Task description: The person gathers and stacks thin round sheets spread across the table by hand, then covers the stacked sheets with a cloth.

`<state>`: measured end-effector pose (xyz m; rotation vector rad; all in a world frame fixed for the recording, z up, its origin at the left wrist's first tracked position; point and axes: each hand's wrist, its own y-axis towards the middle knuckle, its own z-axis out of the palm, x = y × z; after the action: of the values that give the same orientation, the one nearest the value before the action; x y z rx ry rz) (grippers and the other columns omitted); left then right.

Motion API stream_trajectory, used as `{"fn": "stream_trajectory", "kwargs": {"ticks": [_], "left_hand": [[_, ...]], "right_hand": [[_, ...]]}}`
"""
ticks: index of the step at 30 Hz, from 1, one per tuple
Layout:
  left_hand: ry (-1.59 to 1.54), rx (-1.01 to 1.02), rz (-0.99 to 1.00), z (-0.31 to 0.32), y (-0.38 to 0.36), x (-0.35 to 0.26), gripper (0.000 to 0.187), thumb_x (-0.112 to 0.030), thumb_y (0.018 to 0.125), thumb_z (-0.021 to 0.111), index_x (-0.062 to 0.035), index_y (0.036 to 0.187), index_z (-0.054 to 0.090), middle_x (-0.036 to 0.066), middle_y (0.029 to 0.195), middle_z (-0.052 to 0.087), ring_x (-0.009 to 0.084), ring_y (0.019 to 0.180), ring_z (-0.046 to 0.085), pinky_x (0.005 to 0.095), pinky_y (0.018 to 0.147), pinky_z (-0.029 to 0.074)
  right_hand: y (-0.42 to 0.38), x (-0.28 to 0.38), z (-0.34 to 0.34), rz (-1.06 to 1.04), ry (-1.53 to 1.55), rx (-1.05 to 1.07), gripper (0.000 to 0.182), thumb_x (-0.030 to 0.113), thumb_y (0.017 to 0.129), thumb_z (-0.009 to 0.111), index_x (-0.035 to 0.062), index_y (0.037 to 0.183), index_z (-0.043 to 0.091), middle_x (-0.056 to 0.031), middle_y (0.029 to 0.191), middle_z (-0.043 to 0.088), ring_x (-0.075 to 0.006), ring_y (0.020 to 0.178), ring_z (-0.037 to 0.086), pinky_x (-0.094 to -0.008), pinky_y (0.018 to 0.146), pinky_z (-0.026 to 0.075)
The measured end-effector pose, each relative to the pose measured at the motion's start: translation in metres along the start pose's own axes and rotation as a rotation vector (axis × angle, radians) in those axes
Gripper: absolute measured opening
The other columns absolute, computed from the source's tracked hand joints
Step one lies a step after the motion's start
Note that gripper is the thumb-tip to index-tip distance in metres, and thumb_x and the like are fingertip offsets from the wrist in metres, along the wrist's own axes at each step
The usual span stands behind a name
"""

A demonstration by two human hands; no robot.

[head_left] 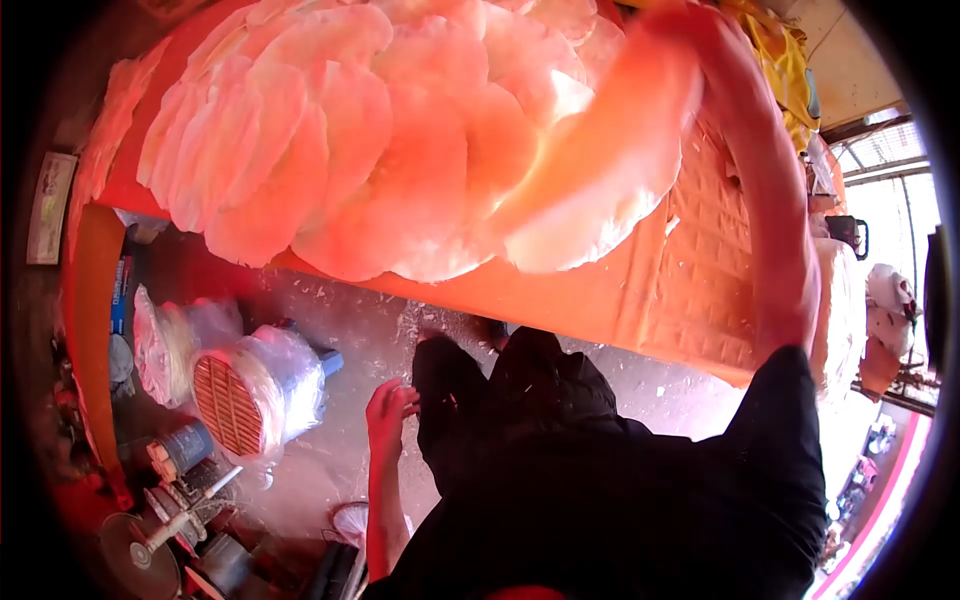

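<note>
Many thin, round, pale sheets (400, 150) overlap in rows on an orange-lit table, tinted red by the light. My right hand (680, 25), blurred at the table's far side, holds the upper edge of one thin sheet (630, 110). That sheet slants down and left over the others; my fingertips are smeared by motion. My left hand (390, 405) hangs low beside my left knee, away from the table, its fingers loosely curled and apart, with nothing seen in it.
The table (560, 300) has a patterned surface at right. Below it at left are a plastic-wrapped round bundle (260, 390), a tin can (180, 450) and a fan-like device (140, 555). Yellow cloth (785, 70) hangs upper right, near a dark mug (848, 235).
</note>
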<state>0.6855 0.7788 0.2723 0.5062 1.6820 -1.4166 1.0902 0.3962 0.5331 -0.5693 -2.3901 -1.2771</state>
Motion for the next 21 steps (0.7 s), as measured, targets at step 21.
{"fn": "stream_trajectory", "kwargs": {"ticks": [21], "left_hand": [[0.777,0.266,0.703,-0.076,0.134,-0.200,0.039,-0.009,0.085,0.070,-0.0003,0.122,0.061,0.017,0.108,0.069,0.0260,0.092,0.068,0.0344,0.080,0.055]], "right_hand": [[-0.219,-0.108,0.093,1.537,-0.813,-0.191,0.061,0.052,0.070,0.080,0.0027,0.102,0.064,-0.0069,0.090,0.064,-0.0170,0.077,0.062,-0.0316,0.054,0.048]]}}
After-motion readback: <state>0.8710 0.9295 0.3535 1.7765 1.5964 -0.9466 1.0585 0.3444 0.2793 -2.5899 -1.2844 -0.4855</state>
